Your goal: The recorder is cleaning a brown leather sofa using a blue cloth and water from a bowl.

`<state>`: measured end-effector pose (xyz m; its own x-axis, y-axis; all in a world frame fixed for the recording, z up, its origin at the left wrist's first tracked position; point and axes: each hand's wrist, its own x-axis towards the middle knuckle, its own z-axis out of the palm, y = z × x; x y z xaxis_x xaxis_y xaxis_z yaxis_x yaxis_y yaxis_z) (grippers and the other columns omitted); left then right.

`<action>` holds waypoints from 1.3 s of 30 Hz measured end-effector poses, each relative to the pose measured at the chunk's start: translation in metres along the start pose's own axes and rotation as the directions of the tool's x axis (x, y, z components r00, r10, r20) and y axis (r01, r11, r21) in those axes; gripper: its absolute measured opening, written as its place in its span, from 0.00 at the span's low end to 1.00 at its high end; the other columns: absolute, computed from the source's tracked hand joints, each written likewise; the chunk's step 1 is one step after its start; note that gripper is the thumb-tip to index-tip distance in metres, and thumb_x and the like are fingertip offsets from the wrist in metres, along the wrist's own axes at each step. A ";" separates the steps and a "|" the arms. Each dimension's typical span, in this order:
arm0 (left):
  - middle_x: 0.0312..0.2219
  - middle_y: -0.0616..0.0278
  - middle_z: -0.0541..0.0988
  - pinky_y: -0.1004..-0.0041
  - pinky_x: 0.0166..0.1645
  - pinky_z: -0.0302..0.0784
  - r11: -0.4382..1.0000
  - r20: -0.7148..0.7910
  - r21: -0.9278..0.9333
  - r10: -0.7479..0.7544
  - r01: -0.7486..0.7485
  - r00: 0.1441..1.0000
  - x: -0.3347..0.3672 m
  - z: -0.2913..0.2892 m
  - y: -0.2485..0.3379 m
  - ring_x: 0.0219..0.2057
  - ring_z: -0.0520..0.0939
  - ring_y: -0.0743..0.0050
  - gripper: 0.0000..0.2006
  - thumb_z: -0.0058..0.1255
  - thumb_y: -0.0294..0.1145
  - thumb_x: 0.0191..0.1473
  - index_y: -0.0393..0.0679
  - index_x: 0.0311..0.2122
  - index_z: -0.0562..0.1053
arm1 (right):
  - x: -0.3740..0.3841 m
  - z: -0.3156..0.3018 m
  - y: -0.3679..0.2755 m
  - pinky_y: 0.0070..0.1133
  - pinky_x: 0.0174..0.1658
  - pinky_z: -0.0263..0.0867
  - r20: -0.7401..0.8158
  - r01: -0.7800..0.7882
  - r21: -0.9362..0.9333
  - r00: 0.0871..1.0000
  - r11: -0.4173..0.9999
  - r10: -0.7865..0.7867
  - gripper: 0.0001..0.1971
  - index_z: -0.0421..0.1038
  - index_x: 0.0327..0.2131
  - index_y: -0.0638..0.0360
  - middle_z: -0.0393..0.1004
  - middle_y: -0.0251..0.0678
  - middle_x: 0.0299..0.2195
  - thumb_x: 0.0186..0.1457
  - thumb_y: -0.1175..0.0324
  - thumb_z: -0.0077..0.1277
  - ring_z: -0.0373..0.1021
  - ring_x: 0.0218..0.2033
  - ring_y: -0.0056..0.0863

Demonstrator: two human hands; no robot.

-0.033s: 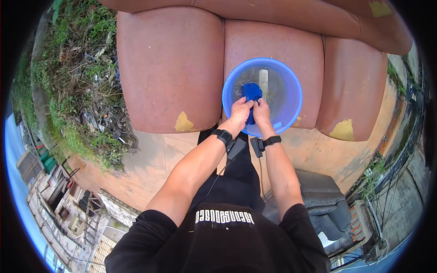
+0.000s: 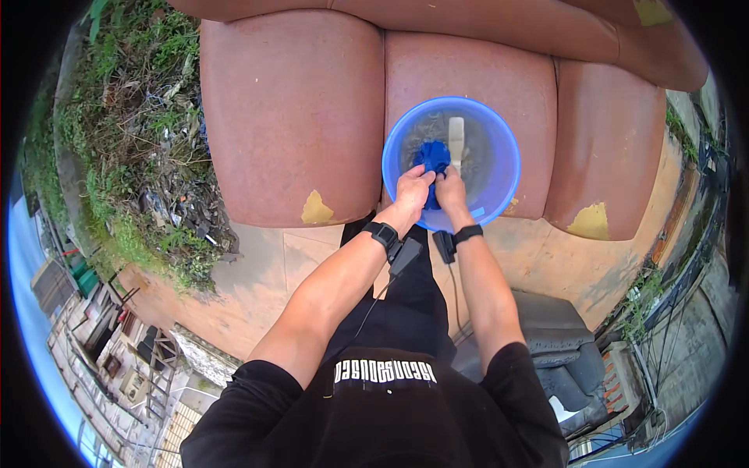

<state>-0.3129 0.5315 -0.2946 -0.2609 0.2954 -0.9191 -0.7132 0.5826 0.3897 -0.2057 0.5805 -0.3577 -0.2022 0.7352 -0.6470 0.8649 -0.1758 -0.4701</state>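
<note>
A translucent blue basin [image 2: 507,183] stands on the brown sofa and holds greyish water. Over its near side, both my hands work on a wet-looking dark blue cloth [image 2: 434,153]. My left hand [image 2: 413,189] pinches the cloth from the left, fingers closed. From the right, my right hand [image 2: 451,191] grips the same cloth close beside it, its fingertips partly hidden in the folds. Beyond my right hand, a pale, long, narrow object [image 2: 456,134] lies in the basin; its kind is unclear.
The brown sofa [image 2: 296,117] spans the far side, its covering torn at the front edge. Plants and litter [image 2: 172,156] lie to the left. A dark grey armchair [image 2: 546,335] stands behind on the right. Thin cables hang from bands on my wrists.
The cloth's folds have shifted slightly between my hands, and my right hand has moved a little. The pale long object sits slightly farther right, and the water around it looks rippled.
</note>
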 end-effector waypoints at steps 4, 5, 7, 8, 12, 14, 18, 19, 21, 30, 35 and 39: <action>0.40 0.64 0.81 0.73 0.41 0.73 0.995 -0.021 0.068 0.071 -0.070 0.997 -0.014 -0.019 0.008 0.37 0.76 0.78 0.25 0.55 0.29 0.60 0.42 0.63 0.72 | 0.030 0.005 0.013 0.45 0.52 0.68 0.007 -0.128 -0.115 0.992 0.985 0.129 0.16 0.71 0.46 0.67 0.77 0.63 0.43 0.55 0.70 0.46 0.73 0.48 0.61; 0.40 0.64 0.81 0.74 0.40 0.73 0.993 -0.051 0.077 0.095 -0.091 0.994 -0.020 -0.025 0.010 0.37 0.77 0.78 0.25 0.55 0.28 0.60 0.42 0.63 0.72 | 0.025 0.006 0.006 0.45 0.52 0.67 -0.072 -0.134 -0.019 0.989 0.991 0.133 0.17 0.70 0.47 0.66 0.77 0.63 0.43 0.55 0.71 0.46 0.73 0.48 0.62; 0.33 0.67 0.79 0.78 0.40 0.71 0.996 -0.059 0.053 0.081 -0.078 0.995 -0.022 -0.013 0.012 0.32 0.74 0.83 0.23 0.55 0.28 0.58 0.38 0.60 0.74 | 0.034 0.011 0.041 0.38 0.48 0.72 -0.233 -0.115 0.106 0.963 0.988 0.137 0.17 0.72 0.47 0.59 0.80 0.52 0.40 0.52 0.71 0.49 0.77 0.45 0.49; 0.35 0.66 0.79 0.78 0.41 0.71 0.997 -0.058 0.055 0.066 -0.063 0.996 -0.014 -0.012 0.009 0.33 0.74 0.82 0.23 0.55 0.28 0.58 0.38 0.59 0.74 | 0.036 0.014 0.045 0.36 0.45 0.72 -0.022 -0.250 0.429 0.958 0.868 0.287 0.17 0.73 0.46 0.56 0.80 0.47 0.39 0.51 0.72 0.49 0.78 0.43 0.44; 0.60 0.61 0.74 0.59 0.63 0.65 0.989 -0.009 -0.113 -0.092 0.091 0.996 0.005 -0.019 0.012 0.63 0.69 0.64 0.28 0.50 0.51 0.64 0.47 0.63 0.70 | 0.006 -0.005 0.007 0.30 0.44 0.75 0.587 -0.586 0.796 0.809 0.155 0.043 0.14 0.75 0.47 0.52 0.80 0.36 0.44 0.58 0.63 0.56 0.78 0.42 0.32; 0.59 0.60 0.75 0.57 0.63 0.66 0.976 0.051 -0.183 -0.113 0.121 0.992 0.021 -0.031 0.015 0.61 0.71 0.63 0.29 0.49 0.53 0.64 0.47 0.64 0.70 | -0.028 -0.029 -0.043 0.32 0.48 0.76 0.565 -0.558 0.825 0.819 0.095 -0.099 0.16 0.75 0.49 0.55 0.80 0.36 0.47 0.64 0.57 0.54 0.78 0.43 0.30; 0.47 0.55 0.81 0.57 0.58 0.75 0.909 0.218 -0.271 -0.261 0.316 0.940 0.016 -0.011 0.032 0.48 0.81 0.58 0.29 0.46 0.59 0.65 0.44 0.57 0.73 | -0.040 -0.036 -0.045 0.28 0.51 0.72 0.590 -0.568 0.796 0.805 0.209 -0.061 0.16 0.74 0.49 0.59 0.78 0.35 0.46 0.68 0.58 0.50 0.75 0.47 0.27; 0.44 0.55 0.81 0.62 0.55 0.77 0.916 0.133 -0.254 -0.285 0.311 0.949 0.018 -0.004 0.031 0.46 0.82 0.61 0.25 0.47 0.54 0.67 0.42 0.54 0.74 | -0.027 -0.024 -0.033 0.29 0.52 0.71 0.587 -0.566 0.777 0.809 0.275 0.008 0.16 0.74 0.50 0.60 0.78 0.35 0.47 0.68 0.59 0.49 0.75 0.48 0.27; 0.43 0.56 0.81 0.65 0.55 0.76 0.995 0.150 -0.076 -0.048 0.060 0.988 0.019 0.005 0.011 0.46 0.81 0.64 0.20 0.49 0.45 0.67 0.40 0.53 0.74 | 0.011 -0.005 -0.008 0.36 0.50 0.72 0.251 -0.319 0.649 0.947 0.691 0.202 0.16 0.72 0.49 0.64 0.79 0.50 0.45 0.64 0.64 0.50 0.77 0.46 0.42; 0.60 0.55 0.74 0.59 0.62 0.65 0.998 0.075 0.038 -0.061 0.058 0.995 0.001 -0.003 0.009 0.60 0.72 0.63 0.34 0.57 0.38 0.59 0.44 0.69 0.63 | 0.016 -0.006 0.013 0.32 0.54 0.71 -0.015 -0.138 0.632 0.982 0.763 0.190 0.33 0.65 0.61 0.54 0.75 0.42 0.51 0.48 0.80 0.43 0.73 0.52 0.39; 0.54 0.58 0.78 0.48 0.63 0.66 0.960 0.065 -0.183 -0.204 0.213 0.977 0.030 -0.012 0.016 0.56 0.75 0.60 0.26 0.50 0.56 0.63 0.46 0.56 0.73 | -0.029 -0.038 -0.026 0.31 0.56 0.72 0.561 -0.548 0.827 0.821 0.125 -0.105 0.20 0.74 0.55 0.60 0.78 0.40 0.50 0.60 0.66 0.50 0.75 0.50 0.34; 0.42 0.57 0.82 0.55 0.54 0.76 0.914 0.110 -0.301 -0.251 0.273 0.962 0.031 -0.005 0.014 0.44 0.81 0.59 0.18 0.48 0.48 0.66 0.46 0.51 0.75 | -0.032 -0.016 -0.031 0.26 0.50 0.71 0.545 -0.543 0.831 0.838 0.117 0.025 0.14 0.78 0.48 0.61 0.80 0.35 0.45 0.66 0.62 0.53 0.75 0.45 0.27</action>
<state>-0.3338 0.5450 -0.3180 -0.0002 0.2211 -0.9752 -0.9187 0.3852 0.0875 -0.2191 0.5727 -0.3130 -0.3981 0.2555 -0.8810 -0.1704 -0.9643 -0.2026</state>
